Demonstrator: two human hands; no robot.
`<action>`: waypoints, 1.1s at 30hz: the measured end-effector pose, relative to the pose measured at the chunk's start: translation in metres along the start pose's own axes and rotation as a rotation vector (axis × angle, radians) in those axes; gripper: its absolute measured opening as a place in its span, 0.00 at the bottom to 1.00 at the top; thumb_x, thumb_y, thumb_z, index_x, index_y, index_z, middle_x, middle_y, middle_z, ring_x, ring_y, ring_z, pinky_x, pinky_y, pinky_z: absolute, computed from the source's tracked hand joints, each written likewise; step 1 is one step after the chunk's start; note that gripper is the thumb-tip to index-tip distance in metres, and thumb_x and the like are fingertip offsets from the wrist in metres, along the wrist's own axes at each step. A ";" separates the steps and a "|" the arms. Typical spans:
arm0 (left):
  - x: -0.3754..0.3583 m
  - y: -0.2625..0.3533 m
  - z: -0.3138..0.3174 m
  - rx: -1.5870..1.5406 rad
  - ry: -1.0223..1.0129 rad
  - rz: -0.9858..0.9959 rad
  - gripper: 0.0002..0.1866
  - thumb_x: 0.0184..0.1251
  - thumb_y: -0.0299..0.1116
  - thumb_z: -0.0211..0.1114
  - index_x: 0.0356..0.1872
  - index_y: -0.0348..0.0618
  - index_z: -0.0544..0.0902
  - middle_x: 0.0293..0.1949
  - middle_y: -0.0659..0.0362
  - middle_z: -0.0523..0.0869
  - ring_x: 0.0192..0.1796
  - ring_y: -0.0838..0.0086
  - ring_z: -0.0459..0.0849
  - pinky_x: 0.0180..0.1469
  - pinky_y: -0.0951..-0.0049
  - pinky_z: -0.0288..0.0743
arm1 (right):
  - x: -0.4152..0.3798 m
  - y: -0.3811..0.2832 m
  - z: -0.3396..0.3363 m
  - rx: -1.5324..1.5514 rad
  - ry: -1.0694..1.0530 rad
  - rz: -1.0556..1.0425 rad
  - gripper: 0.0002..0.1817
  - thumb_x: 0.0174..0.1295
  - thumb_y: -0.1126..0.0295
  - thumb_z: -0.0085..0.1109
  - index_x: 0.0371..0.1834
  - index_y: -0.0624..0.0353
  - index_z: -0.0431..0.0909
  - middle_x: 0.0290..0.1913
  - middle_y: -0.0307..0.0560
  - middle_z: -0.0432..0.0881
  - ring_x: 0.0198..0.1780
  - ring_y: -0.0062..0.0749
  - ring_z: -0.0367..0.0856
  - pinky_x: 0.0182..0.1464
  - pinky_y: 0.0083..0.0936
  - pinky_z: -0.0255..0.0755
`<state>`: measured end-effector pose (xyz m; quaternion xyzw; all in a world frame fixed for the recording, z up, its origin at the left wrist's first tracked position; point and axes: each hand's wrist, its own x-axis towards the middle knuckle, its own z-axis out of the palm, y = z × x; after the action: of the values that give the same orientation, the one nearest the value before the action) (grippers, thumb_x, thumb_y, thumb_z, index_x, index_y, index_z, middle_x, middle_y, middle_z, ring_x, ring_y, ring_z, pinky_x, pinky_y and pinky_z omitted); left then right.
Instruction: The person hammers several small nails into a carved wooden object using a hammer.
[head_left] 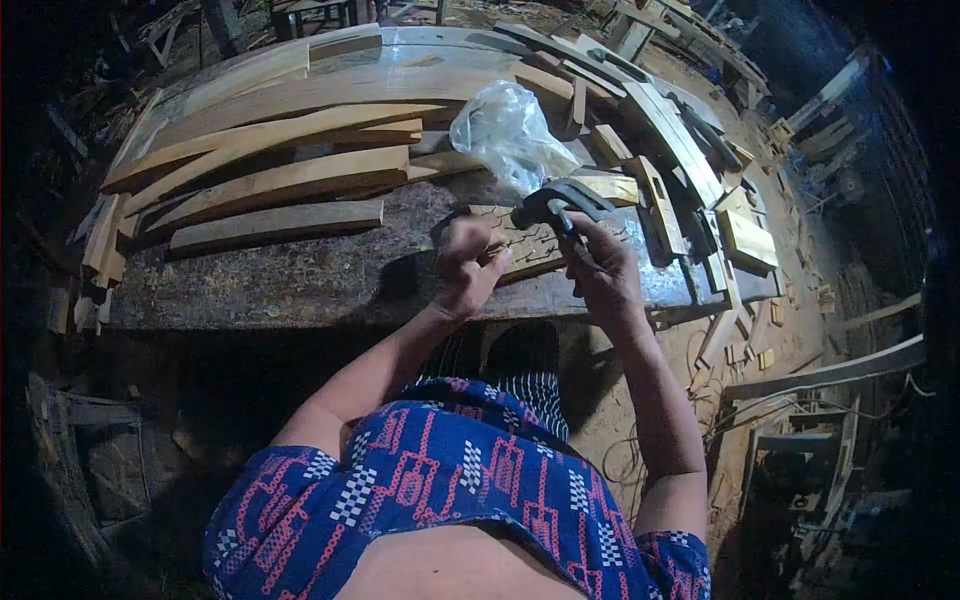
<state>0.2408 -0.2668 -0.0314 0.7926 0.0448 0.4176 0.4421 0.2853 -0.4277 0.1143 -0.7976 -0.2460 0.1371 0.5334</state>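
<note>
My right hand is closed around the handle of a claw hammer, its dark head raised just above a wooden board. Several small nail-like pieces stick up from that board, which lies at the table's near edge. Over the board's left end is my left hand, slightly blurred, with fingers curled and thumb and forefinger together. Whatever they pinch is too small to make out. A crumpled clear plastic bag sits just behind the board.
Long wooden planks cover the left and back of the worktable. More boards and a short pale block lie along its right side. Wood offcuts are scattered on the floor at right, near a curved timber.
</note>
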 end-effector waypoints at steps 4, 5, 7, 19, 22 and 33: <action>0.005 0.010 -0.004 0.099 0.027 0.004 0.07 0.50 0.27 0.71 0.31 0.42 0.84 0.34 0.60 0.72 0.35 0.71 0.73 0.37 0.74 0.70 | 0.001 -0.012 0.000 0.104 0.064 -0.017 0.17 0.65 0.63 0.57 0.54 0.57 0.76 0.25 0.30 0.71 0.24 0.11 0.67 0.22 0.11 0.60; 0.004 0.009 -0.003 0.073 0.017 -0.025 0.07 0.50 0.27 0.71 0.31 0.42 0.83 0.34 0.60 0.72 0.36 0.72 0.73 0.39 0.74 0.69 | 0.002 -0.008 0.002 0.103 0.063 -0.015 0.17 0.65 0.63 0.57 0.54 0.57 0.76 0.25 0.30 0.71 0.24 0.11 0.67 0.22 0.11 0.60; 0.004 0.005 -0.002 0.048 0.010 -0.054 0.07 0.50 0.27 0.71 0.31 0.42 0.83 0.34 0.60 0.72 0.38 0.72 0.73 0.41 0.74 0.69 | 0.006 0.005 0.005 0.063 0.051 -0.095 0.17 0.65 0.63 0.58 0.54 0.56 0.77 0.25 0.30 0.72 0.24 0.12 0.66 0.22 0.12 0.60; 0.003 0.017 0.000 0.018 0.016 -0.121 0.05 0.49 0.25 0.70 0.28 0.42 0.83 0.34 0.60 0.73 0.39 0.72 0.73 0.44 0.73 0.68 | -0.001 -0.020 -0.003 0.184 0.130 -0.124 0.17 0.64 0.66 0.58 0.54 0.59 0.77 0.22 0.32 0.71 0.20 0.13 0.65 0.21 0.14 0.59; 0.000 0.010 0.003 -0.081 0.047 -0.110 0.05 0.48 0.25 0.70 0.28 0.43 0.83 0.34 0.60 0.73 0.39 0.72 0.73 0.44 0.73 0.68 | 0.007 0.023 0.006 -0.322 0.004 -0.116 0.15 0.64 0.67 0.56 0.53 0.54 0.79 0.22 0.32 0.71 0.21 0.12 0.65 0.22 0.15 0.58; 0.007 0.007 -0.021 0.103 -0.189 -0.108 0.43 0.41 0.45 0.76 0.60 0.40 0.68 0.53 0.46 0.68 0.57 0.54 0.69 0.61 0.63 0.65 | 0.002 -0.019 -0.015 -0.049 0.079 -0.127 0.20 0.65 0.63 0.58 0.56 0.60 0.76 0.22 0.32 0.71 0.21 0.12 0.66 0.22 0.13 0.61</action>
<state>0.2289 -0.2536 -0.0165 0.8466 0.0667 0.3138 0.4248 0.2896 -0.4318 0.1381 -0.7981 -0.2780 0.0655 0.5305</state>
